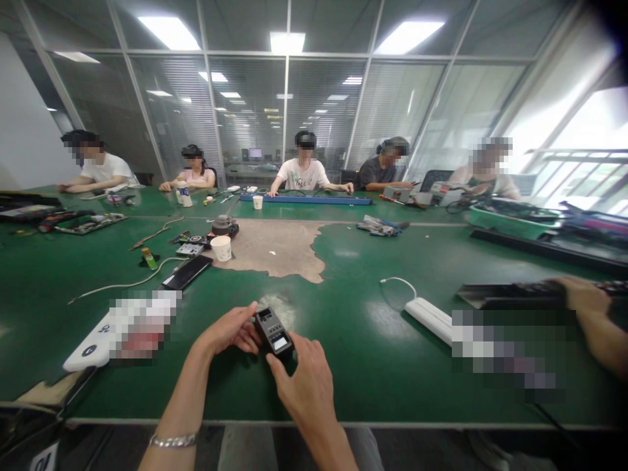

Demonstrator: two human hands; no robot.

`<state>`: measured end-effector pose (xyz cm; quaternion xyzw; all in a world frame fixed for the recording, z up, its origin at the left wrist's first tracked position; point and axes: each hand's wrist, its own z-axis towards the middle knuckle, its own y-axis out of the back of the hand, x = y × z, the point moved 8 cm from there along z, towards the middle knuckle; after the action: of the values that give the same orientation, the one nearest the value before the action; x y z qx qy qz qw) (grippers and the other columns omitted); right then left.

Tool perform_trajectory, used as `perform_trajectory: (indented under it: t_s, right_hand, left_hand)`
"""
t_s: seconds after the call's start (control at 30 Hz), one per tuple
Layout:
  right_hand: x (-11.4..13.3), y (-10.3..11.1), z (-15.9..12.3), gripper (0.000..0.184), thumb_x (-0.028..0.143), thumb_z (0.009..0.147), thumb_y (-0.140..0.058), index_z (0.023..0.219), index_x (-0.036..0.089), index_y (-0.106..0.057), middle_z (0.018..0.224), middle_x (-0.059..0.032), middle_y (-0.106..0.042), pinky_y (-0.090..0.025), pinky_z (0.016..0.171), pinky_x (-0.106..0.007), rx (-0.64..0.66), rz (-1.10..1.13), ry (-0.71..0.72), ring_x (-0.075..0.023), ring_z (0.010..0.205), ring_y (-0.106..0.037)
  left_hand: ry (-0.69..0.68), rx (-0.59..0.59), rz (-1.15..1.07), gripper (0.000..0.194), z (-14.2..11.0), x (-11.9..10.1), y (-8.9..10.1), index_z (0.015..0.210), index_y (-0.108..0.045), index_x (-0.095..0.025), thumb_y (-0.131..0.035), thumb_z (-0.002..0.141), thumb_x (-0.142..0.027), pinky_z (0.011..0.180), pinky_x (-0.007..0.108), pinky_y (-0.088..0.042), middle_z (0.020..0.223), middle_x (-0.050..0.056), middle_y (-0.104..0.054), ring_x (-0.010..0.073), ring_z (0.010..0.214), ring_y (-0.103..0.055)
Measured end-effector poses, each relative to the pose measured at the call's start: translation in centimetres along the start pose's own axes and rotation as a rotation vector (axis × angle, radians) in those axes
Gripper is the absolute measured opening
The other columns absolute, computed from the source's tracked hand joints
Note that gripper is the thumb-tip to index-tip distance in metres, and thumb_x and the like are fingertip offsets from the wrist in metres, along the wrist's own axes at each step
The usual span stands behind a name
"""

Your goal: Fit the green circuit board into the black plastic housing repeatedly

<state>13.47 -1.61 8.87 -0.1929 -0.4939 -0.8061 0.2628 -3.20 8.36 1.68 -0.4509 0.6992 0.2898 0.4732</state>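
Left hand (pixel 229 331) and right hand (pixel 305 386) flank a small black handheld electronic device (pixel 271 331), which sits between them near the front edge of the green workbench (pixel 314 424). Fingers of the left hand lie loosely spread, their tips against the device's left side, and a metal bracelet (pixel 174 441) circles that wrist. The right hand arches over the device's lower corner with curved fingers; whether it pinches or only touches cannot be made out, nor whether the device rests on the bench or is lifted. Two small windows show on the device's face, any markings too small to read. Open green bench surrounds the hands on both sides. Further right lie one white power strip (pixel 428 320) and its looped white cable (pixel 397 284), and a pixelated patch (pixel 505 350) hides what lies beyond. A second patch (pixel 142 325) covers part of a white object (pixel 91 343) at left. A co-worker's hand (pixel 581 297), cut off by the right edge, rests on a dark object (pixel 510 296). Across the bench, five people sit, with two paper cups (pixel 222 248) nearby.
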Motion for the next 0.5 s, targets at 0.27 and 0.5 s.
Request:
perform_trajectory:
  t_s: [0.27, 0.5]
  right_hand:
    - [-0.5, -0.6, -0.6, 0.049, 0.035, 0.081, -0.068, 0.124, 0.014, -0.058, 0.105, -0.0110, -0.066, -0.049, 0.084, -0.039, -0.029, -0.006, 0.026, -0.0273, 0.097, -0.060]
    - [-0.1, -1.3, -0.7, 0.040, 0.037, 0.084, -0.065, 0.119, 0.018, -0.058, 0.098, -0.0102, -0.065, -0.049, 0.080, -0.039, -0.062, 0.030, 0.016, -0.0271, 0.092, -0.059]
  left_hand:
    - [-0.012, 0.035, 0.077, 0.071, -0.3, -0.1, -0.5, 0.121, -0.052, -0.015, -0.050, 0.082, -0.074, 0.042, 0.018, -0.047, 0.069, 0.011, -0.072, 0.0199, 0.054, -0.070]
    - [-0.029, 0.024, 0.056, 0.073, -0.2, -0.3, -0.4, 0.126, -0.052, -0.014, -0.057, 0.080, -0.071, 0.049, 0.020, -0.050, 0.077, 0.013, -0.074, 0.0211, 0.063, -0.073]
